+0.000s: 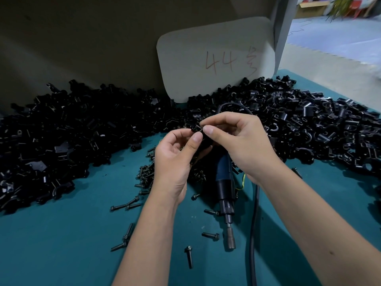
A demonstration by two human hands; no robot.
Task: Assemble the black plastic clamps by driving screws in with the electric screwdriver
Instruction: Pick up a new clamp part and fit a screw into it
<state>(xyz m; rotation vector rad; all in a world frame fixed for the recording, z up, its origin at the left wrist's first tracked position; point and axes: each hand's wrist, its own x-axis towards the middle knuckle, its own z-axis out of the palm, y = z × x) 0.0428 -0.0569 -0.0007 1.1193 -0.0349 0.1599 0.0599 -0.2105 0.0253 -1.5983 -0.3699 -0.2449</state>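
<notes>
My left hand (175, 159) grips a black plastic clamp (203, 144) above the teal mat, thumb pressed along its side. My right hand (237, 139) pinches a small dark screw (200, 129) at the clamp's top end, between thumb and forefinger. The electric screwdriver (225, 190), blue and black with a metal socket tip pointing toward me, lies on the mat below both hands, untouched. Loose screws (144, 176) are heaped beside my left wrist and scattered nearer me.
Large piles of black clamp parts (72, 131) cover the mat's far side, left and right (319, 124). A white card (216, 58) marked 44 leans on the back wall. The screwdriver's black cable (254, 223) runs toward me on the teal mat (61, 234).
</notes>
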